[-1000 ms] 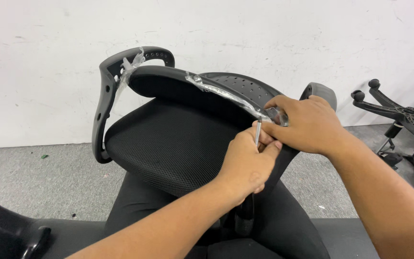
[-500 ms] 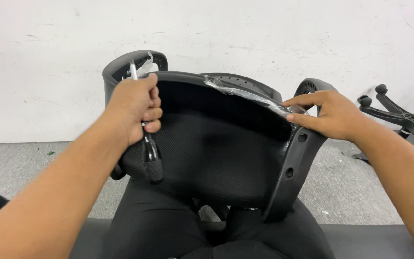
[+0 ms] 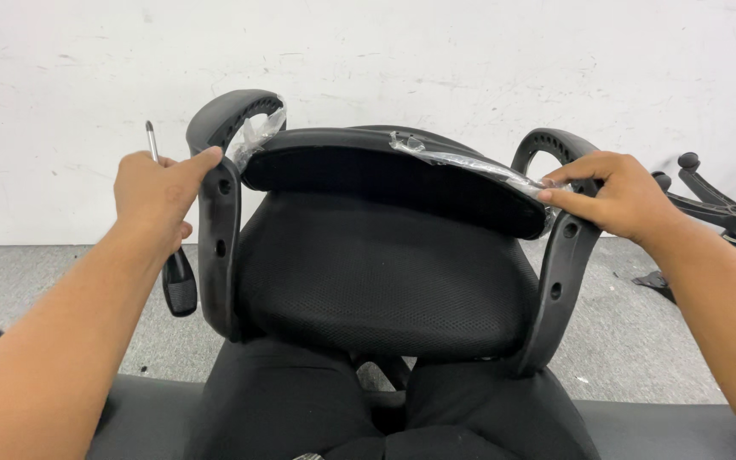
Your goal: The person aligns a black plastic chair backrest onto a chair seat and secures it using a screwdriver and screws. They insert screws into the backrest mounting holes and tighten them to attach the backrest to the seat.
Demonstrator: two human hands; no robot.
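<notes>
A black mesh office chair seat (image 3: pixel 385 264) stands tilted on my lap, its two black armrests pointing up. My left hand (image 3: pixel 153 192) holds a screwdriver (image 3: pixel 174 274) with a black handle, its metal shaft sticking up, and the fingers rest against the left armrest (image 3: pixel 219 213). My right hand (image 3: pixel 615 194) grips the top of the right armrest (image 3: pixel 560 255), touching a strip of clear plastic wrap (image 3: pixel 462 160) that lies along the seat's upper edge.
A white wall (image 3: pixel 436 60) rises close behind the chair, above a grey speckled floor (image 3: pixel 641 341). A black star-shaped chair base with castors (image 3: pixel 721 213) lies at the right. More clear plastic (image 3: pixel 257 132) clings to the left armrest.
My left hand moved with the screwdriver from the right armrest across to the left armrest. The seat was turned square to me, and my right hand shifted onto the right armrest's top.
</notes>
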